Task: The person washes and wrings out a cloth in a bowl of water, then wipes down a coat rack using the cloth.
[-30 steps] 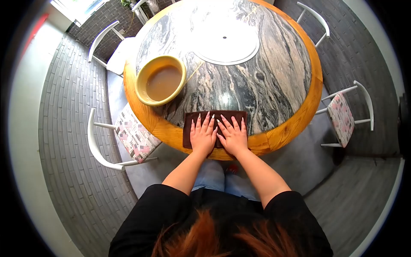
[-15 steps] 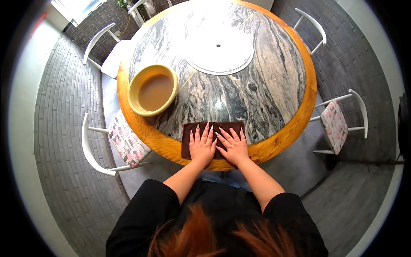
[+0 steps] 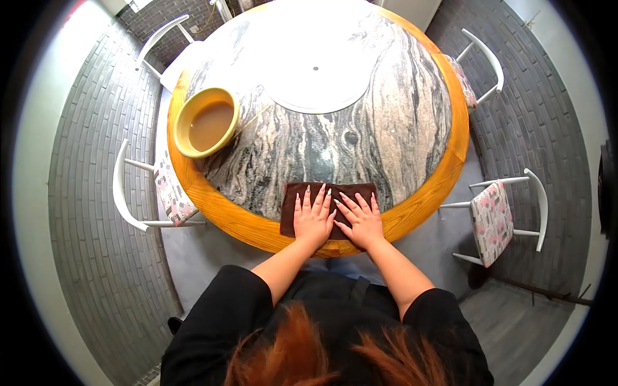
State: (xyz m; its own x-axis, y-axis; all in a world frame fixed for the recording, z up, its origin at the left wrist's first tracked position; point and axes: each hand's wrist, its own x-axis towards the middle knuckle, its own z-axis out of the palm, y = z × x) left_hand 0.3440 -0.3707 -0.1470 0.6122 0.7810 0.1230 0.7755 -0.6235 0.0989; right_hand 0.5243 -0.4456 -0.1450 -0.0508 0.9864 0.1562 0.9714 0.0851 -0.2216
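Note:
A dark brown cloth (image 3: 329, 190) lies spread over the near edge of the round table, partly on the wooden rim (image 3: 425, 209) and partly on the marbled stone top (image 3: 399, 122). My left hand (image 3: 313, 219) rests flat on its left half, palm down with fingers stretched. Beside it, my right hand (image 3: 362, 222) presses flat on the right half, fingers spread. The two thumbs come close together in the middle. Farther left on the table stands a yellow bowl (image 3: 182, 132) of murky brown liquid (image 3: 211, 125).
A round, shiny turntable (image 3: 315, 96) sits at the table's centre under strong glare. A thin stick (image 3: 256, 118) lies beside the bowl. White chairs with patterned seats stand left (image 3: 174, 193) and right (image 3: 492, 219). Grey brick walls (image 3: 96, 193) rise on both sides.
The cloth and both flat hands have shifted right along the table edge, farther from the bowl. My view has turned slightly, so the bowl and left chair appear farther left.

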